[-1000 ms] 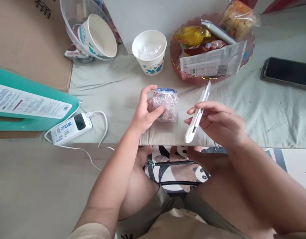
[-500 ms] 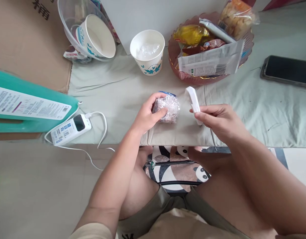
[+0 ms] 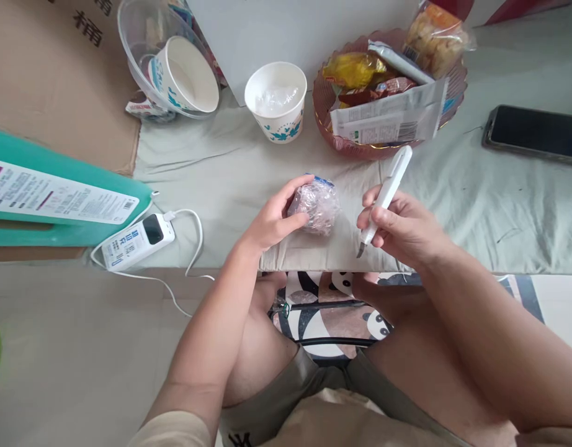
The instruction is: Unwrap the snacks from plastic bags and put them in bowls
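My left hand (image 3: 281,214) grips the left side of a bubble-wrapped bundle (image 3: 319,208), which rests on the cloth-covered surface. A bit of blue shows at the bundle's top edge; what lies inside the wrap I cannot make out. To its right, my right hand (image 3: 397,223) is closed around a white utility knife (image 3: 392,180). The knife slants, its dark blade out at the lower end and pointing down toward the front edge of the surface. Knife and bundle are apart.
Behind the bundle stands a paper cup (image 3: 279,127) with clear plastic inside. A pink bowl (image 3: 330,133) of packaged snacks is at the back right, a phone (image 3: 537,133) farther right. On the left are a power bank (image 3: 139,241) with a white cable and a green container (image 3: 58,158).
The white knife has turned in my right hand, its blade end now pointing down and visible. My left hand stays on the bundle, which has shifted very slightly.
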A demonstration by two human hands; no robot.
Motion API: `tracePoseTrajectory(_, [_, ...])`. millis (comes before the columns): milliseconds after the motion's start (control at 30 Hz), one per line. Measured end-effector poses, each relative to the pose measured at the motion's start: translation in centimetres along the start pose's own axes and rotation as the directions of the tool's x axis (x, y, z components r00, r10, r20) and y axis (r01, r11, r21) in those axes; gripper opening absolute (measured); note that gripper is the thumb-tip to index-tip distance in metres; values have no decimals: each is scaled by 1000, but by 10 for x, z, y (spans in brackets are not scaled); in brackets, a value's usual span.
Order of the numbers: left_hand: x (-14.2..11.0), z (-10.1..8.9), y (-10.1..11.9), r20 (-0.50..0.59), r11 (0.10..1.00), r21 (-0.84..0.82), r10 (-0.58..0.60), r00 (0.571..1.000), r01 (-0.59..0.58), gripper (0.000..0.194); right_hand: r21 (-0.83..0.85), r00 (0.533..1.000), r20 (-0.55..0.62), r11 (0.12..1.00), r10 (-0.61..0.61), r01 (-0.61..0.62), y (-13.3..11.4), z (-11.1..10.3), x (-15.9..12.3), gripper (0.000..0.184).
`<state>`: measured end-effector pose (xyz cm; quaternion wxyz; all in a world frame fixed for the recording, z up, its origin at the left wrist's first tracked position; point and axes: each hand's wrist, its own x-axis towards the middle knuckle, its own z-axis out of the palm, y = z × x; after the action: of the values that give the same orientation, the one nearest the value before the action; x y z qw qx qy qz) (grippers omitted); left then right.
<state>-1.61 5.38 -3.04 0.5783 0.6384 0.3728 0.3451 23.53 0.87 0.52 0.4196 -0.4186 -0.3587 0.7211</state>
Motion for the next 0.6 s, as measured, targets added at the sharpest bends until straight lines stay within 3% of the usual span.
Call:
tracePoseTrajectory(267, [0, 5, 4, 64, 998, -1, -58, 996, 58, 67, 58, 991, -15, 989, -133, 133, 14, 10, 2, 38])
tracePoseTrajectory(433, [1, 6, 10, 111, 999, 15, -40, 993, 38, 58, -45, 992, 51, 992, -115, 117, 18, 13, 3, 35])
tracePoseTrajectory(600, [1, 5, 12, 147, 998, -27, -60, 987, 65, 52, -138, 993, -21, 984, -119, 115, 18, 15, 8, 37])
